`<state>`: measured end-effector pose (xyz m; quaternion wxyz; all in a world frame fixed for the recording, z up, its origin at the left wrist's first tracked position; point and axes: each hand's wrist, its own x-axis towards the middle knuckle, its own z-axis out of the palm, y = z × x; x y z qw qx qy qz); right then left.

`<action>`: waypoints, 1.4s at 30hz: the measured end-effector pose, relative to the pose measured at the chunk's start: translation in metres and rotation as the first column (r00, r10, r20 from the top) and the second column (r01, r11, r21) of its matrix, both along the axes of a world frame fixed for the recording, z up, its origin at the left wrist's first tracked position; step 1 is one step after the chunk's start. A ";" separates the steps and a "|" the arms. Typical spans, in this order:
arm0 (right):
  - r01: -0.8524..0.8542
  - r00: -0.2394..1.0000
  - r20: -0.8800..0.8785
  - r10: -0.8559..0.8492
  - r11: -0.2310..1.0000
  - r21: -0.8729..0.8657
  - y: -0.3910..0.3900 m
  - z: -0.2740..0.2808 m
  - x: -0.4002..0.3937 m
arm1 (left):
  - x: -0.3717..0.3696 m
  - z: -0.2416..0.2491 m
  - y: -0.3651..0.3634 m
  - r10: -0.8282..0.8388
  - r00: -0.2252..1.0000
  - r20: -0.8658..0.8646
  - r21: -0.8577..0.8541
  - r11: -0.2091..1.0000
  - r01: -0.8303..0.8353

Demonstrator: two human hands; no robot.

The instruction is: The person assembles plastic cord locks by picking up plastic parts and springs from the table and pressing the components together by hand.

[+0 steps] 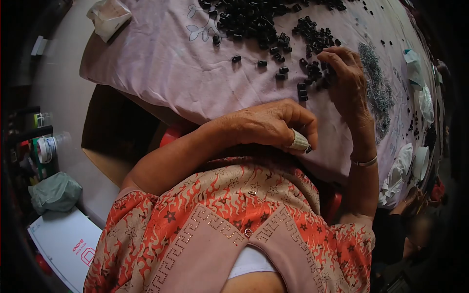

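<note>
My left hand (281,124) is closed in front of my body at the cloth's near edge. Its thumb wears a pale wrapping (299,140), and the fingertips meet around something small and dark that I cannot make out. Out on the cloth, my right hand (348,80) curves over small black cylindrical pieces (312,71), its visible fingers bent and apart. Part of that hand's underside is hidden. A larger heap of the same black pieces (254,22) lies further up, with a few loose ones nearby. To the right of my right hand is a pile of small shiny metal parts (376,83).
A pink patterned cloth (161,73) covers the work surface. A plastic bag (110,19) sits at upper left, an open cardboard box (110,161) below it. White wrappings (398,171) lie along the right side. A white printed box (66,246) is at lower left. Another person (405,229) is at right.
</note>
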<state>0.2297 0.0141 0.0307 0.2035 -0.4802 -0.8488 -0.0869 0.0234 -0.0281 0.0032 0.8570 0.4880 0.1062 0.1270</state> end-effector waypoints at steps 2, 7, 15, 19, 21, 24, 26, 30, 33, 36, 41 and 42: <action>-0.007 1.000 -0.024 0.007 1.000 -0.003 -0.004 0.002 -0.003 | -0.001 0.004 0.001 -0.001 1.000 -0.017 0.001 1.000 0.001; -0.082 0.996 -0.042 0.083 0.996 0.016 -0.002 -0.003 -0.022 | -0.001 0.007 0.001 0.007 0.999 -0.042 0.021 1.000 -0.006; -0.076 0.995 0.072 0.074 0.997 0.017 0.017 -0.011 -0.023 | -0.003 0.005 0.002 0.001 1.000 0.001 -0.039 0.999 -0.001; 0.015 0.998 0.058 -0.015 1.000 -0.001 0.017 -0.007 -0.014 | -0.002 0.004 0.002 -0.013 1.000 -0.019 0.018 1.000 0.013; -0.063 0.998 0.016 0.062 0.997 0.043 0.016 -0.007 -0.029 | -0.001 0.006 0.002 0.000 0.999 -0.034 0.000 1.000 0.000; -0.128 0.992 0.014 0.127 0.992 0.017 0.022 -0.011 -0.046 | -0.001 0.007 0.002 0.019 0.999 -0.038 -0.001 1.000 -0.019; -0.163 0.986 -0.020 0.163 0.987 0.012 0.027 -0.018 -0.047 | -0.002 0.006 0.001 0.018 1.000 -0.020 -0.012 1.000 -0.018; -0.110 0.994 0.017 0.111 0.994 -0.009 0.019 -0.009 -0.018 | -0.002 0.004 0.001 0.020 1.000 -0.016 0.018 1.000 -0.019; 0.000 1.000 0.005 0.000 1.000 0.003 0.008 -0.007 0.001 | 0.000 0.003 0.001 0.021 1.000 -0.008 0.034 0.999 -0.021; 0.010 0.999 -0.033 -0.011 1.000 -0.024 -0.006 -0.001 0.002 | 0.000 0.003 0.001 0.022 1.000 -0.022 0.003 1.000 -0.022; -0.028 0.996 -0.082 0.024 0.999 -0.047 -0.020 0.002 -0.011 | 0.000 0.006 0.002 0.030 0.998 -0.054 -0.012 0.999 -0.030; -0.046 0.996 -0.085 0.041 0.997 -0.062 -0.021 0.002 -0.012 | 0.000 0.005 0.002 0.026 0.998 -0.053 -0.021 0.999 -0.027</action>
